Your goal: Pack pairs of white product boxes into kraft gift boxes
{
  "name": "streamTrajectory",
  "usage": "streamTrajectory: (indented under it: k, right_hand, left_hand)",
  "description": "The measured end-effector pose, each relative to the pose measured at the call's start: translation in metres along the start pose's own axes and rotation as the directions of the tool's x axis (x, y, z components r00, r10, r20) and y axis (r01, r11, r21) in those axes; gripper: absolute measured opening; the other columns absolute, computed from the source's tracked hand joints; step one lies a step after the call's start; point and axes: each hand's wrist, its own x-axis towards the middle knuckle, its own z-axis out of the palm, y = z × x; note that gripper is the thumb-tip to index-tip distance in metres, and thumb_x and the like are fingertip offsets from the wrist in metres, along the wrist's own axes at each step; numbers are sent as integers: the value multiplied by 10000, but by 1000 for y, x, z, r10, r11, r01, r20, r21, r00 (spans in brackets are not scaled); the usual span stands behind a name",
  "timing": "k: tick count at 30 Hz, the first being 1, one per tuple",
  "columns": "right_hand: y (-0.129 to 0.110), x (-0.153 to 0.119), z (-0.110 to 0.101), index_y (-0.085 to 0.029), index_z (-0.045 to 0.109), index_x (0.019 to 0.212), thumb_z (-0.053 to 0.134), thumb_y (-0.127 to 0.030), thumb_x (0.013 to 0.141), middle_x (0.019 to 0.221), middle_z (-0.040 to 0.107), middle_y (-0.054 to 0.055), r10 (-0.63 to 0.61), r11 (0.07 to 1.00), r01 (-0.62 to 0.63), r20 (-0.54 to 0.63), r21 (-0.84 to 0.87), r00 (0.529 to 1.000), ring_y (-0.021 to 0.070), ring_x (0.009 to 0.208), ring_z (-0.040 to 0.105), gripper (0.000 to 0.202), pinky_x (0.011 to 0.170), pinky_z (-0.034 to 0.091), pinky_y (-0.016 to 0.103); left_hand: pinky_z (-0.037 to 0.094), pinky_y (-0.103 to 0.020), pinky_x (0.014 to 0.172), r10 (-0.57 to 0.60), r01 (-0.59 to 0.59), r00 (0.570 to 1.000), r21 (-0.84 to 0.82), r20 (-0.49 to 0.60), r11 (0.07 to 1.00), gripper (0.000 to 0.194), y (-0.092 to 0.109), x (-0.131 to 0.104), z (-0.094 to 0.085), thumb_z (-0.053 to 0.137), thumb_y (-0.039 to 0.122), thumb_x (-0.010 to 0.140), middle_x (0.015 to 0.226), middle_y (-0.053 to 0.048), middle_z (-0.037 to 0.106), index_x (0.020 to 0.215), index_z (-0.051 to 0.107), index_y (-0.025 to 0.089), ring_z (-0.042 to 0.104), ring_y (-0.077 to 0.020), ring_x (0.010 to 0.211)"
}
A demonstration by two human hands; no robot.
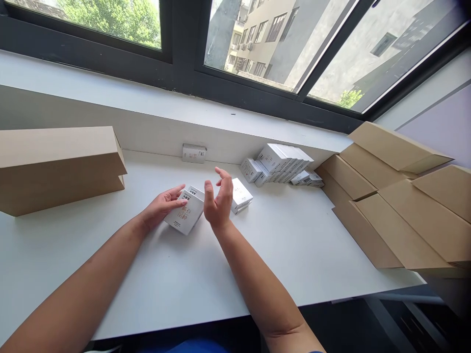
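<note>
My left hand (159,207) is closed on two white printed cartons (188,219), one overlapping the other, tilted over the white table. Its thumb lies across the front carton's face, while the other fingers are partly hidden behind. Just right of them, my right hand (219,202) is raised with its thumb up and its fingers apart and loosely bent; nothing shows in it. Beyond that hand a short stack of white cartons (243,194) lies on the table, partly covered by the fingers.
A lone white carton (194,154) stands against the back wall. Rows of similar cartons (277,162) are packed farther right. A brown cardboard box (62,166) is at the left, and open cardboard boxes (401,215) crowd the right end of the table (176,289). Windows are behind.
</note>
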Motion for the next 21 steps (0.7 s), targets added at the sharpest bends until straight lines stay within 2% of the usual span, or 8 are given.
streamTrajectory:
  k: [4,7,10,12,14,18,19,21]
  right_hand:
    - [6,22,-26,-209,527,1373,396,-435,977,1412,536,150,-6,914,14,23,-406,1000,326,1350,437,474,1101,325,483]
    - [22,33,-39,-177,461,1448,501,-536,929,1469,497,170,181,784,-106,61,-611,982,358,1406,372,632,1139,270,517]
    - [38,38,-50,-164,396,1481,652,-557,813,1477,481,202,470,659,-211,177,-722,865,389,1352,434,816,1079,351,522]
    - [46,41,-58,-169,404,1448,683,-504,780,1404,539,189,597,608,-275,200,-745,777,364,1275,509,798,1000,429,478]
    - [50,44,-67,-176,447,1369,700,-448,747,1324,586,158,651,582,-329,184,-744,736,335,1234,539,724,955,462,439]
    - [50,50,-80,-201,478,1269,729,-384,689,1278,603,132,661,580,-387,136,-717,738,323,1212,553,658,943,473,436]
    - [49,50,-81,-207,467,1282,727,-389,691,1285,600,132,639,591,-393,110,-705,761,326,1216,551,671,950,471,445]
    - [48,50,-80,-215,438,1322,710,-425,715,1306,589,134,572,617,-399,38,-678,820,332,1243,538,698,964,467,456]
  left_hand:
    - [575,-377,913,-23,21,999,-24,-49,999,802,-3,0,4,880,394,696,1366,-126,674,1427,577,257,701,-300,1137]
    - [541,-379,999,27,-32,985,-30,-168,999,905,-7,0,7,869,396,719,1506,-145,554,1513,462,250,644,-299,1245]
    - [498,-411,1060,126,-127,968,12,-218,992,902,-12,0,10,818,443,772,1589,-145,449,1545,388,269,560,-310,1347]
    - [465,-444,1089,227,-203,948,124,-222,971,821,-14,-1,11,772,479,805,1555,-149,490,1512,418,257,522,-316,1377]
    - [421,-466,1121,396,-293,873,344,-284,892,727,-15,-4,14,753,472,814,1459,-139,579,1444,474,243,524,-310,1361]
    - [419,-468,1093,733,-333,603,735,-316,591,517,-13,-12,19,680,412,866,1244,-100,676,1328,520,245,621,-284,1186]
    - [419,-473,1086,769,-329,580,785,-270,524,484,-12,-13,21,662,411,875,1217,-97,684,1308,527,244,634,-285,1151]
    - [386,-499,1104,786,-325,604,859,-134,396,447,-13,-16,24,674,445,854,1165,-93,706,1240,569,244,646,-303,1111]
